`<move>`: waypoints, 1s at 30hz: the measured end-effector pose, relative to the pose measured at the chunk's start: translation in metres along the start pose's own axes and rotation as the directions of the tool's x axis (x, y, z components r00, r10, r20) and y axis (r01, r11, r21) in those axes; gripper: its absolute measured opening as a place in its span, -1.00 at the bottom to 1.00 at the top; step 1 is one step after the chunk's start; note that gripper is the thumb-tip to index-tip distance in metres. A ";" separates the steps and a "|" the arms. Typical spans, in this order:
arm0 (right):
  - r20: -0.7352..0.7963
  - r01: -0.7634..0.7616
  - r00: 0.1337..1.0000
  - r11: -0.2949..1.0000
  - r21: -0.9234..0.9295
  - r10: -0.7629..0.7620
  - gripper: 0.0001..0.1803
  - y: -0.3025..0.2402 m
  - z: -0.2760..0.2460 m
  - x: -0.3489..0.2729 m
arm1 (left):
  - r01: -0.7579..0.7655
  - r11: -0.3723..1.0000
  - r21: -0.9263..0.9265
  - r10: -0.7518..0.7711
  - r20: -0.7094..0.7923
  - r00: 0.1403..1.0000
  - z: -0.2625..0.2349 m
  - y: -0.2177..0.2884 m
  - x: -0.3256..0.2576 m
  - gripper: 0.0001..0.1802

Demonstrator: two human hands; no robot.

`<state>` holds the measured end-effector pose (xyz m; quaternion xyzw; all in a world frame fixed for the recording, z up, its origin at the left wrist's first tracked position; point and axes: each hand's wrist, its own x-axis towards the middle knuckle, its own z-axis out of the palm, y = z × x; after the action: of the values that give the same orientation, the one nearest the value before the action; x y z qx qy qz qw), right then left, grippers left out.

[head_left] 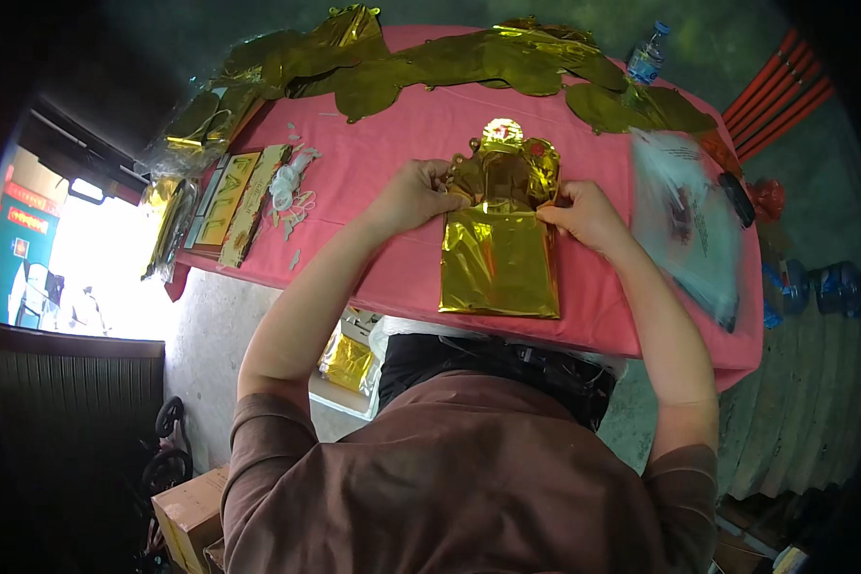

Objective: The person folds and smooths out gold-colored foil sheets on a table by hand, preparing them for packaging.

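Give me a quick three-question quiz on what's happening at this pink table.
1. True or false: both hands grip the gold foil balloon.
2. What stands at the table's far right corner? A) water bottle B) scissors C) mug
3. What colour is the tablecloth?

Key:
1. True: the left hand and right hand pinch its upper part.
2. A, the water bottle.
3. Pink.

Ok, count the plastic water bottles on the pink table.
1. A clear water bottle with a blue cap stands at the pink table's far right corner, beside the gold foil balloons. More could be hidden under them.
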<state>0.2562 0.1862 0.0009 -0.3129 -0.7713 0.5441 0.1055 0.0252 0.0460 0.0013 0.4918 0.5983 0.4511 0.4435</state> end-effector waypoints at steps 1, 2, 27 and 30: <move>0.003 -0.001 1.000 1.000 0.000 0.001 -0.86 0.000 0.001 -0.001 | 0.003 0.995 0.101 -0.003 0.005 1.000 -0.002 0.003 -0.002 -0.67; -0.025 0.048 0.998 0.998 -0.038 -0.049 -0.83 -0.002 0.003 -0.002 | 0.006 0.980 0.200 -0.008 0.009 1.000 -0.004 0.005 -0.004 -0.67; 0.272 0.602 0.513 0.116 -0.790 -0.814 -0.90 -0.006 0.000 -0.025 | -0.601 -0.037 0.798 0.669 0.467 0.579 0.020 0.020 -0.043 -0.87; 0.354 0.597 0.506 0.022 -0.802 -0.787 -0.90 -0.006 0.001 -0.030 | -0.642 -0.056 0.764 0.603 0.539 0.588 0.022 0.023 -0.045 -0.88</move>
<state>0.2769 0.1669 0.0113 0.0502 -0.9617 -0.0818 0.2569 0.0565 0.0067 0.0230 0.8687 0.4363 0.1625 -0.1689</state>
